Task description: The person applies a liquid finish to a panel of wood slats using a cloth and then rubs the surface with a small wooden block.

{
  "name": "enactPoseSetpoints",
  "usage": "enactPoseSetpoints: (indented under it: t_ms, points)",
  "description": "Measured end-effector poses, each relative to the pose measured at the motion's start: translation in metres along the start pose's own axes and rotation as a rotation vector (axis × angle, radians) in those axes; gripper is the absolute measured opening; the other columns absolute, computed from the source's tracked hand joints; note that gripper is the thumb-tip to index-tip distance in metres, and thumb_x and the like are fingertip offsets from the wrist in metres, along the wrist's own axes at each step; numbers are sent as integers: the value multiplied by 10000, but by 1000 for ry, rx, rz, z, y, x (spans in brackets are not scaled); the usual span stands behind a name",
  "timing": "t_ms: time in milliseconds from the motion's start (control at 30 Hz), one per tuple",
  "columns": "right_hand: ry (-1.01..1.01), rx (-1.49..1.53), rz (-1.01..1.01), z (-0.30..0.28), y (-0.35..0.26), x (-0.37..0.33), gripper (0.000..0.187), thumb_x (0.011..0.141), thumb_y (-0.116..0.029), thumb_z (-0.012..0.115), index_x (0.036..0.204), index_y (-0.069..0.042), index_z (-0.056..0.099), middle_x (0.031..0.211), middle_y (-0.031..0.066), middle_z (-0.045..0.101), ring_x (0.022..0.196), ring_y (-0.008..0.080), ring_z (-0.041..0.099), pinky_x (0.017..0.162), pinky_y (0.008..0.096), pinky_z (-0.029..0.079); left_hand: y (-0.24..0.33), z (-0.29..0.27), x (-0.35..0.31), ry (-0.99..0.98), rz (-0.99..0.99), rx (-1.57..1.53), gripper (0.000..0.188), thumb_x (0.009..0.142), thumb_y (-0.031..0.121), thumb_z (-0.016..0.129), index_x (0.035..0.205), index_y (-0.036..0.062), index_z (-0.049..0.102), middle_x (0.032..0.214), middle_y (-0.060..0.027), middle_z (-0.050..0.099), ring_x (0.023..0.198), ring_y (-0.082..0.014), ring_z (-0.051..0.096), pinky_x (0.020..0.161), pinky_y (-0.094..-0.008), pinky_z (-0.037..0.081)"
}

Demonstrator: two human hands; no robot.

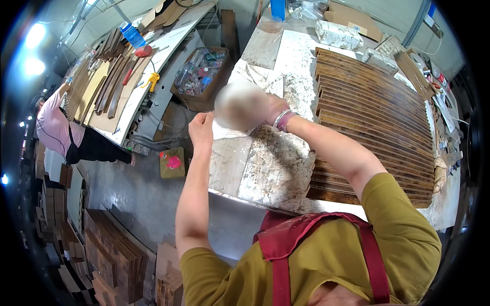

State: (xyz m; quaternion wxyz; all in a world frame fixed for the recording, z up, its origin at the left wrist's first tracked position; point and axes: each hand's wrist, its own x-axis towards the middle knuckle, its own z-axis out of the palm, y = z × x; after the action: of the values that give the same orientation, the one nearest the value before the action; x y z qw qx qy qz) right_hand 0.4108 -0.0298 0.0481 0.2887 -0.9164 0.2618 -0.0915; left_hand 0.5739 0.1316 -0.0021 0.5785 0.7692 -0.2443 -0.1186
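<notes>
My left hand [201,125] is raised at the left edge of the worktable, its fingers closed. Whatever they pinch, if anything, is too small to make out. Across from it, over the table, is my right hand [277,108], with bands around the wrist. A round blurred patch lies between the hands and hides the right fingers and anything there. Around and beneath that patch shows a crumpled white cloth [250,74]. To the right of my right forearm, dark brown wooden strips [372,122] lie side by side in a wide row.
The worktable [270,168] has a stained white covering. A wrapped white block [339,34] sits at its far side. Left of it stand a box of plastic bottles [201,71] and a yellowish container [172,163]. Another person [61,122] works at the left bench.
</notes>
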Motion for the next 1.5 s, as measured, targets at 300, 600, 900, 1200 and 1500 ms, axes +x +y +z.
enactPoseSetpoints:
  t_ms: [300,600,900,1200,1500]
  points:
    - [-45,566,240,22,44,4,446,899,-401,540,1189,-76,636,1018,95,694,928,218,650,831,340,488,-23,57,12,-71,437,544,173,877,188,622,877,27,686,838,-169,660,803,-353,645,729,-425,498]
    - [133,60,-183,14,-2,0,403,945,-467,523,1115,-114,620,1038,165,664,921,327,641,805,411,492,-14,-1,8,-113,-364,-477,144,956,186,592,838,107,567,699,63,472,571,-32,405,518,-200,336]
    - [-27,553,256,30,17,6,384,949,-414,529,1051,-55,618,848,122,658,745,253,635,710,365,500,-36,-9,-7,-63,-489,-732,83,959,191,592,922,117,581,755,54,509,654,-57,455,575,-214,379]
    - [-232,1789,645,55,40,1,251,1002,-323,485,1010,-97,595,745,72,609,534,212,551,474,336,443,-23,35,-35,-171,-561,-771,91,962,217,598,964,127,594,776,55,516,683,-74,455,614,-229,371]
    - [-273,1777,695,51,30,2,273,999,-364,490,1039,-111,583,735,94,600,531,238,542,469,358,416,-18,43,-33,-118,-548,-787,108,925,170,640,869,92,591,737,32,532,634,-67,459,562,-234,344]
